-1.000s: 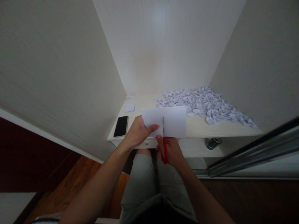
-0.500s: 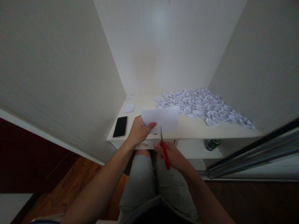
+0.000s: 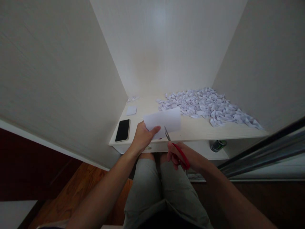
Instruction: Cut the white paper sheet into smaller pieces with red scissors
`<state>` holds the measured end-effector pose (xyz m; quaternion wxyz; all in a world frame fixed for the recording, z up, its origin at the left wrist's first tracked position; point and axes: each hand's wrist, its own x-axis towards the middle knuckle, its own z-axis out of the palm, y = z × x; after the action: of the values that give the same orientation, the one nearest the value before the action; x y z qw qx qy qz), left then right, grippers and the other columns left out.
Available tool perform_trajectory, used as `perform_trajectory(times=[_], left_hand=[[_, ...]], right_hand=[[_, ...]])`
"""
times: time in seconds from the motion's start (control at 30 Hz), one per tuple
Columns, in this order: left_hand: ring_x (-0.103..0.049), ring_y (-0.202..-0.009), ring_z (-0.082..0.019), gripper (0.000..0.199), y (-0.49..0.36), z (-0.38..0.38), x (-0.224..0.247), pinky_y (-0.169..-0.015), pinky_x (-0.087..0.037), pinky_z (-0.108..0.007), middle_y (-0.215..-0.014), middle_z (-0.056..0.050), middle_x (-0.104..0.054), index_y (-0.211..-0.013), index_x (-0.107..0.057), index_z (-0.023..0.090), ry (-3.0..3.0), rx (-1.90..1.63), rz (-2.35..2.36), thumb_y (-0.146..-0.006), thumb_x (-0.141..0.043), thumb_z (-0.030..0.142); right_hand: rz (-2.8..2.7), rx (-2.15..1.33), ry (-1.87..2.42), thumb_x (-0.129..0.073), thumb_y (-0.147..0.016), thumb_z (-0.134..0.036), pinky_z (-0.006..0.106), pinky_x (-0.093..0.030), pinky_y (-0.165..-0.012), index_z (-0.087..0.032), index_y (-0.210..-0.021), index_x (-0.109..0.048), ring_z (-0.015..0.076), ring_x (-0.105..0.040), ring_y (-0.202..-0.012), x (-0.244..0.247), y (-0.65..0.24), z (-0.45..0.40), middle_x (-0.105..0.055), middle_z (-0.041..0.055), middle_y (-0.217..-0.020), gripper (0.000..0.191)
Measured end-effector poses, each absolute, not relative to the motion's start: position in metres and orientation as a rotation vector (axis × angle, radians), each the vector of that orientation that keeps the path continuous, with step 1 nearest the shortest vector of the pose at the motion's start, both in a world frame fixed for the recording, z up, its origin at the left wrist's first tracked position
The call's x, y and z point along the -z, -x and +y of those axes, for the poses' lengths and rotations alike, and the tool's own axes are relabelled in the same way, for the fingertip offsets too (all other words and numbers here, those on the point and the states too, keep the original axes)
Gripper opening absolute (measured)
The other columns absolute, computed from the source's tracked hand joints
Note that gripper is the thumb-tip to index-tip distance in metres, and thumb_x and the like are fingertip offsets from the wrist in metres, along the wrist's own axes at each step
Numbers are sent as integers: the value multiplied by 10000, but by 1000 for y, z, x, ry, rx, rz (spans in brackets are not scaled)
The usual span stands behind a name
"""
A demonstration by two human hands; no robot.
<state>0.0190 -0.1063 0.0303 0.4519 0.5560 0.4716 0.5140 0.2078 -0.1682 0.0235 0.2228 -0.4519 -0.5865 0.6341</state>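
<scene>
Paper [image 3: 163, 121], likely light and floppy, we pinch by its edge in our left hand [image 3: 143, 135]; beside it, our right hand [image 3: 177, 156] grips scissors [image 3: 181, 155].

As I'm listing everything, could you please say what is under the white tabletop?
A drawer and, at the right, a dark can; the right hand and legs hide part.

Most fingers of the left hand [image 3: 142, 136] are hidden behind the white rectangular paper sheet [image 3: 171, 119]. Lettering on the dark cylindrical can [image 3: 218, 146] is illegible.
</scene>
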Motion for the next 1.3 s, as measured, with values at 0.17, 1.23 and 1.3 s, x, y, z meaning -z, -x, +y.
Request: perform_trajectory(times=[0.17,1.23,1.3], left_hand=[[-694,-843,-179,411,-21,-111,-40,-774,-564,-289,-1022,-108,-760,-1041,-709,112,-1347,-1252,1142,-696,-817,309],[-682,-806,-195,340,-17,-125,-70,-742,-537,-285,-927,-99,-760,-948,-703,98,-1638,-1215,1206,-726,-771,347],[-683,-827,-195,325,-17,-126,-72,-766,-537,-287,-948,-100,-759,-959,-705,99,-1660,-1211,1204,-731,-763,323]], right_hand=[[-1618,-1694,1231,-348,-816,-911,218,-331,-423,-112,-685,-629,106,-499,-416,-24,-202,-163,-542,43,-510,857],[-1470,-961,1384,-482,-825,-841,263,-376,-531,-157,-653,-646,160,-576,-551,-14,-164,-159,-651,92,-608,724],[-1483,-928,1435,-507,-826,-827,268,-379,-533,-159,-657,-658,169,-580,-558,-15,-162,-159,-659,105,-622,705]])
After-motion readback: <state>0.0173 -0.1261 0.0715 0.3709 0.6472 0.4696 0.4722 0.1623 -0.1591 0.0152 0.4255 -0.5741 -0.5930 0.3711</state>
